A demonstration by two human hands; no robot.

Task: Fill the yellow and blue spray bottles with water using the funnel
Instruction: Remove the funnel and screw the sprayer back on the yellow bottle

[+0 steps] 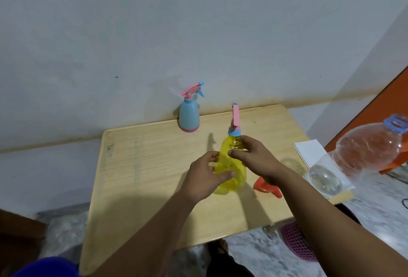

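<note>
The yellow spray bottle (237, 174) stands in the middle of the wooden table (143, 166), its pink and blue spray head (235, 122) on top. My left hand (205, 177) grips the bottle's lower body from the left. My right hand (254, 153) curls round its upper part just below the blue collar. The blue spray bottle (189, 116) stands upright at the table's back edge by the wall. An orange-red funnel (265, 186) lies on the table to the right, partly hidden behind my right forearm.
A large clear water bottle (366, 146) with a blue open neck lies tilted at the table's right edge. A white paper stack (309, 151) and a clear round container (324, 180) sit beside it. A purple basket (298, 243) is on the floor.
</note>
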